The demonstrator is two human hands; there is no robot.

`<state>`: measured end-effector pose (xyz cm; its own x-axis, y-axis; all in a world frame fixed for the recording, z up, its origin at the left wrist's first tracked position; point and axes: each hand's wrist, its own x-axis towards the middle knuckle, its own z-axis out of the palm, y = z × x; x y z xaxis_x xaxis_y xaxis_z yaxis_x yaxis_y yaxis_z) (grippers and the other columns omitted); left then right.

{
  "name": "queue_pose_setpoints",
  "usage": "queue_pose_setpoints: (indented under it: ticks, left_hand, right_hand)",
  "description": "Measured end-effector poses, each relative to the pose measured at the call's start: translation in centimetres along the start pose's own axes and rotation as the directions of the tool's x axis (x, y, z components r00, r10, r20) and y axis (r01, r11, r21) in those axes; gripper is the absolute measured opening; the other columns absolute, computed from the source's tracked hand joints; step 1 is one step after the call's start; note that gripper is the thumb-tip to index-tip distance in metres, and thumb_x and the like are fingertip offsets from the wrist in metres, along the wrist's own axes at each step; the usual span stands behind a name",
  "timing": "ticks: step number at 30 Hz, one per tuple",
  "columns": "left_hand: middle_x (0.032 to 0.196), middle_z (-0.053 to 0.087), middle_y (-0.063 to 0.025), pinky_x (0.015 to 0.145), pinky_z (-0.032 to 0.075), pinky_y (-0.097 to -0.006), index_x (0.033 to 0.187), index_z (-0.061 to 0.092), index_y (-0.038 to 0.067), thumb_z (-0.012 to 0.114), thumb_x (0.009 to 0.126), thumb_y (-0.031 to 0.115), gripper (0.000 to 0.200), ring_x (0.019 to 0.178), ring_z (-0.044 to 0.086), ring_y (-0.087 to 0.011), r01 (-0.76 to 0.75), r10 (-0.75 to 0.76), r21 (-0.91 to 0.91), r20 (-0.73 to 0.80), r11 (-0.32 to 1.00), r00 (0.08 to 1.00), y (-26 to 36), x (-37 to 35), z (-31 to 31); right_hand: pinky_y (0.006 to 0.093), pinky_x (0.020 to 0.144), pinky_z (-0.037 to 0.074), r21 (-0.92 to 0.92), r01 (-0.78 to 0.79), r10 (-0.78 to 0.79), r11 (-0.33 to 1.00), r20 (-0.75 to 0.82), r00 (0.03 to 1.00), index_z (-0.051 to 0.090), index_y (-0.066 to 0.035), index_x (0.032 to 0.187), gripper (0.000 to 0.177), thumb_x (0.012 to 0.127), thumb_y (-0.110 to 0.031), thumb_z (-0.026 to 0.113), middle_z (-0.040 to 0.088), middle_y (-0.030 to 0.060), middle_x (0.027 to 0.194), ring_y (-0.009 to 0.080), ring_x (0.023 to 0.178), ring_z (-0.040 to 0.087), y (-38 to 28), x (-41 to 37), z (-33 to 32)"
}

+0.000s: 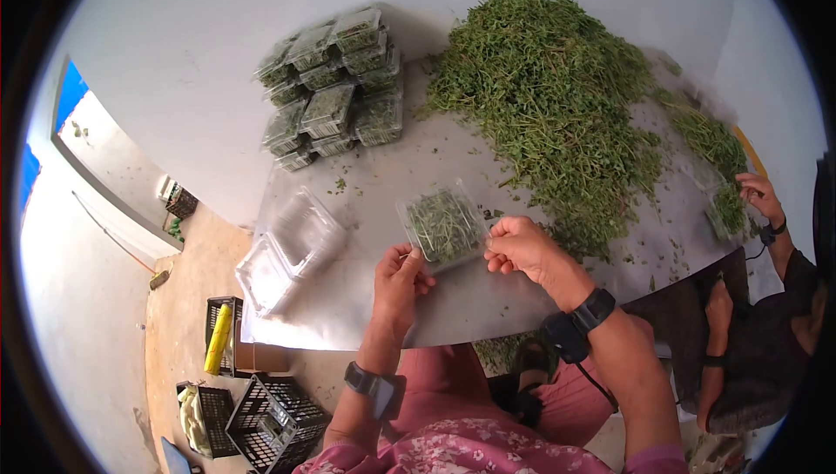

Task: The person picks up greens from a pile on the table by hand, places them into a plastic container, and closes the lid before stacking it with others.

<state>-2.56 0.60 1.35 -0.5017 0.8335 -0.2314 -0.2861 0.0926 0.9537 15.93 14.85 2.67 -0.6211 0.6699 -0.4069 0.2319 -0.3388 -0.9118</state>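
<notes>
A clear plastic clamshell [444, 228] filled with leafy green sprigs stands near the table's front edge. At its lower left corner, the thumb and curled fingers of my left hand [402, 284] grip the box. My right hand [522, 249] pinches the right edge between thumb and fingers. To the left, an open clamshell [300, 243] with nothing in it lies on the table. Behind the box rises a large heap of loose greens [549, 108], its lower edge close to my right hand.
Filled clamshells [335, 82] are stacked against the wall. A co-worker's hand [760, 194] touches greens beside another clamshell [724, 211] at the table's right end. Black crates [274, 422] and a yellow roll [219, 339] are on the floor at left.
</notes>
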Motion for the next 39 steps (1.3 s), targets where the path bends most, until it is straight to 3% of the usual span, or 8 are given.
queue_pose_setpoints:
  ticks: [5,12,21,25,28,31,39]
  left_hand:
    - [0.070,0.056,-0.0010,0.053,0.041,-0.0233,0.103,0.055,0.006,0.056,0.098,0.021,0.016,0.058,0.055,-0.0117,-0.123,0.123,-0.041,-0.003,0.992,0.992,0.9,0.2,0.2]
    - [0.083,0.054,-0.0016,0.058,0.047,-0.0255,0.101,0.054,0.007,0.057,0.098,0.028,0.022,0.065,0.059,-0.0140,-0.031,0.022,-0.096,-0.095,0.995,0.995,0.1,0.9,0.5]
    - [0.086,0.056,-0.0032,0.061,0.051,-0.0276,0.100,0.053,0.007,0.054,0.099,0.017,0.009,0.069,0.060,-0.0171,0.025,-0.048,-0.331,-0.063,0.943,0.997,0.7,0.9,0.2]
    - [0.083,0.055,-0.0031,0.059,0.051,-0.0267,0.098,0.053,0.006,0.054,0.099,0.015,0.009,0.068,0.060,-0.0169,-0.076,0.069,-0.294,-0.036,0.953,0.997,2.6,2.6,-0.8]
    - [0.080,0.055,-0.0026,0.057,0.050,-0.0251,0.097,0.054,0.005,0.054,0.098,0.014,0.009,0.065,0.060,-0.0156,-0.166,0.166,-0.288,-0.026,0.943,0.986,5.5,3.5,-1.7]
    - [0.081,0.055,-0.0019,0.056,0.048,-0.0246,0.099,0.054,0.005,0.054,0.099,0.015,0.009,0.066,0.059,-0.0148,-0.227,0.228,-0.240,-0.023,0.944,0.973,8.6,3.1,-3.2]
    - [0.081,0.058,-0.0024,0.056,0.045,-0.0214,0.105,0.059,0.001,0.053,0.099,0.014,0.015,0.067,0.057,-0.0115,-0.378,0.377,-0.065,-0.030,0.924,0.926,17.5,0.0,-9.4]
  right_hand:
    - [0.0246,0.051,0.050,0.067,0.044,-0.044,0.997,0.006,0.999,0.055,0.002,0.100,0.016,0.088,-0.008,0.059,0.065,0.0122,0.084,0.0157,0.063,0.066,-0.9,-0.4,0.5]
    - [0.0254,0.052,0.050,0.179,-0.013,0.013,0.984,0.006,1.000,0.056,0.000,0.099,0.014,0.090,-0.011,0.059,0.065,0.0099,0.084,0.0146,0.062,0.065,-0.3,0.4,1.5]
    - [0.0249,0.053,0.051,0.170,0.048,-0.052,0.984,0.020,0.998,0.056,-0.001,0.097,0.015,0.093,-0.016,0.060,0.066,0.0090,0.085,0.0136,0.063,0.065,-0.7,-0.1,2.1]
    - [0.0244,0.056,0.051,0.304,0.170,-0.186,0.937,0.027,0.982,0.057,0.000,0.102,0.020,0.094,-0.018,0.060,0.066,0.0089,0.085,0.0122,0.065,0.064,-1.6,-0.5,2.5]
    - [0.0238,0.059,0.051,0.259,0.250,-0.268,0.933,0.035,0.963,0.058,-0.002,0.104,0.020,0.096,-0.020,0.059,0.065,0.0066,0.086,0.0111,0.066,0.063,-2.7,-1.0,2.5]
    - [0.0233,0.058,0.050,0.145,0.274,-0.283,0.951,0.049,0.958,0.059,-0.002,0.102,0.019,0.095,-0.020,0.060,0.065,0.0056,0.086,0.0105,0.066,0.063,-3.3,-1.4,2.0]
    - [0.0243,0.058,0.049,0.146,0.291,-0.299,0.946,0.039,0.953,0.061,0.000,0.101,0.019,0.092,-0.017,0.059,0.065,0.0066,0.086,0.0117,0.066,0.063,-3.4,-1.7,0.5]
